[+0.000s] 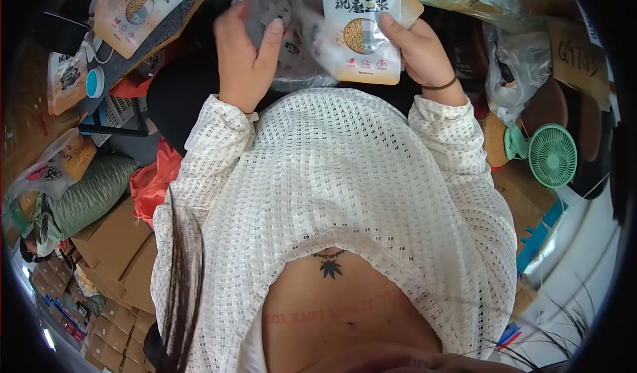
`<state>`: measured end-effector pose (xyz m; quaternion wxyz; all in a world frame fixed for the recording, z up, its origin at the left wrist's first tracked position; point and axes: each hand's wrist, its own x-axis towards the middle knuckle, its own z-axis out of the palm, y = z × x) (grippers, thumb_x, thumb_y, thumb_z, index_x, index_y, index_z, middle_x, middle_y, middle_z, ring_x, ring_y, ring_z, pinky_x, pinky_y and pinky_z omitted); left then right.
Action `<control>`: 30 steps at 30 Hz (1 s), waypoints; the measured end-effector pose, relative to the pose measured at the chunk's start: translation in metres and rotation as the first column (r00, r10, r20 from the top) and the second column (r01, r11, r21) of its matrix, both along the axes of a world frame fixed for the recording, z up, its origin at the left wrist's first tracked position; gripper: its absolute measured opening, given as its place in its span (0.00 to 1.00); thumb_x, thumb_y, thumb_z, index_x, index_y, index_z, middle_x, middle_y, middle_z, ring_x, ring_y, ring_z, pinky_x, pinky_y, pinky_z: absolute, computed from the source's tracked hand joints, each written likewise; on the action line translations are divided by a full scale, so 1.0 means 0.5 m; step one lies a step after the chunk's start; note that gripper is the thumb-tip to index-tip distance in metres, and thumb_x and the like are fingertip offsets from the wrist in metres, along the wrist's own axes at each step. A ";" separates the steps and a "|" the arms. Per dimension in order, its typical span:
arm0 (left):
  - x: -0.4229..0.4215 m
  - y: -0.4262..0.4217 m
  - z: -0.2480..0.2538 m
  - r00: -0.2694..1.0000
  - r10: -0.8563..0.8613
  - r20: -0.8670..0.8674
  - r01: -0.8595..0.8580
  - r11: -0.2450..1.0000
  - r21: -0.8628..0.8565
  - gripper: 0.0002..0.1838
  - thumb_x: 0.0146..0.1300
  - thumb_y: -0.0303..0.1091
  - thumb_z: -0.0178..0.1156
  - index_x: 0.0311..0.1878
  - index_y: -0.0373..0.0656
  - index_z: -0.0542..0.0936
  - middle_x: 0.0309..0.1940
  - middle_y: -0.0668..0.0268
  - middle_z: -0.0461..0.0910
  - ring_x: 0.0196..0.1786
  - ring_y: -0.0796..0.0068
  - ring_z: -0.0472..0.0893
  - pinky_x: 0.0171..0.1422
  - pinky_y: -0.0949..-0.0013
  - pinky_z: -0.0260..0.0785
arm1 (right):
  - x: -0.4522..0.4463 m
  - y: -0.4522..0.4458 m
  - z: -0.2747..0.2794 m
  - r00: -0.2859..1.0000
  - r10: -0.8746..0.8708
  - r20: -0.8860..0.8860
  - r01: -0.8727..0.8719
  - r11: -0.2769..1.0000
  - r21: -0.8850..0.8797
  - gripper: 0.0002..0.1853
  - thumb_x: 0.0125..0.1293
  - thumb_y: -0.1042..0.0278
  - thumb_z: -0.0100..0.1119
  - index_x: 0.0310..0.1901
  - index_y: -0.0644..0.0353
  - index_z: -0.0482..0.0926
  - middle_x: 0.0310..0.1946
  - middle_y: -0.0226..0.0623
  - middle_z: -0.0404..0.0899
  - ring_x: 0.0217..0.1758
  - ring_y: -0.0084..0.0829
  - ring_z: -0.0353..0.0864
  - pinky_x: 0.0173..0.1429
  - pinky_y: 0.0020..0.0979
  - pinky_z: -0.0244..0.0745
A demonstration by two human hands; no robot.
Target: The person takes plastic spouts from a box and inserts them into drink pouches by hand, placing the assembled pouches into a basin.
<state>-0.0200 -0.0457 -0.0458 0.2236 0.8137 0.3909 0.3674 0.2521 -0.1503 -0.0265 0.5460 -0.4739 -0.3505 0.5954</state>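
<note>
My right hand (424, 51) grips a soybean pouch (361, 61), a white and yellow packet with a round window showing beans. The thumb lies on the pouch's front, and an orange-yellow edge, perhaps of another pouch, sticks out behind it. A clear plastic bag (308, 74) with more printed packets inside sits between my hands, in front of my body. My left hand (245, 61) is at the bag's left side, thumb spread away from the fingers. Its fingertips are smeared by motion, and whether they touch the bag is unclear.
More soybean pouches (139, 11) lie on a dark board at the upper left. Beyond my right arm are a green fan (553, 155) and a clear bag (514, 74). Cardboard boxes (109, 240) and a red cloth (156, 180) are on the left.
</note>
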 end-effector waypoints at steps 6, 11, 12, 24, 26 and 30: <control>0.013 -0.016 -0.006 0.935 -0.087 0.344 0.318 0.638 -0.701 0.25 0.80 0.49 0.54 0.67 0.37 0.72 0.57 0.62 0.78 0.60 0.75 0.76 0.67 0.70 0.67 | -0.001 0.015 -0.005 0.987 0.068 -0.145 -0.079 0.994 -0.071 0.23 0.80 0.57 0.55 0.66 0.67 0.73 0.54 0.39 0.85 0.51 0.26 0.87 0.55 0.29 0.84; 0.007 -0.007 0.018 0.832 -0.156 0.532 0.552 0.320 -0.770 0.14 0.75 0.35 0.62 0.57 0.37 0.81 0.44 0.70 0.85 0.44 0.79 0.82 0.54 0.75 0.73 | -0.039 0.026 0.011 0.995 0.044 -0.090 -0.054 0.993 -0.104 0.19 0.78 0.60 0.59 0.60 0.67 0.78 0.46 0.35 0.87 0.43 0.22 0.86 0.48 0.26 0.82; 0.010 -0.011 0.015 0.855 -0.073 0.513 0.492 0.424 -0.760 0.11 0.74 0.32 0.63 0.52 0.35 0.83 0.38 0.70 0.87 0.39 0.80 0.83 0.47 0.75 0.74 | -0.020 0.029 -0.009 0.994 0.101 0.034 -0.097 0.990 -0.099 0.18 0.78 0.61 0.60 0.59 0.67 0.79 0.44 0.34 0.87 0.41 0.21 0.86 0.47 0.25 0.82; 0.026 -0.073 0.047 0.838 -0.054 0.543 0.475 0.560 -0.679 0.23 0.68 0.35 0.67 0.63 0.35 0.78 0.53 0.54 0.83 0.57 0.56 0.82 0.66 0.63 0.72 | -0.078 0.007 0.081 0.750 -0.056 0.659 -0.189 0.937 0.295 0.12 0.68 0.68 0.70 0.47 0.64 0.84 0.38 0.34 0.87 0.39 0.21 0.83 0.46 0.27 0.78; 0.006 -0.069 0.069 0.932 -0.130 0.338 0.271 0.870 -0.413 0.15 0.69 0.28 0.62 0.57 0.36 0.82 0.48 0.59 0.85 0.50 0.59 0.86 0.60 0.65 0.76 | -0.053 0.015 0.131 0.643 -0.295 0.707 -0.121 0.872 0.474 0.13 0.65 0.67 0.73 0.47 0.63 0.85 0.35 0.33 0.86 0.35 0.25 0.82 0.43 0.26 0.77; -0.037 -0.091 0.080 0.676 -0.735 0.048 0.718 0.642 -0.269 0.15 0.63 0.26 0.63 0.53 0.45 0.87 0.52 0.60 0.86 0.49 0.56 0.86 0.59 0.59 0.77 | 0.114 0.085 0.183 0.300 -0.674 0.676 0.130 0.731 0.670 0.12 0.64 0.71 0.70 0.47 0.63 0.81 0.31 0.32 0.79 0.35 0.26 0.79 0.42 0.28 0.73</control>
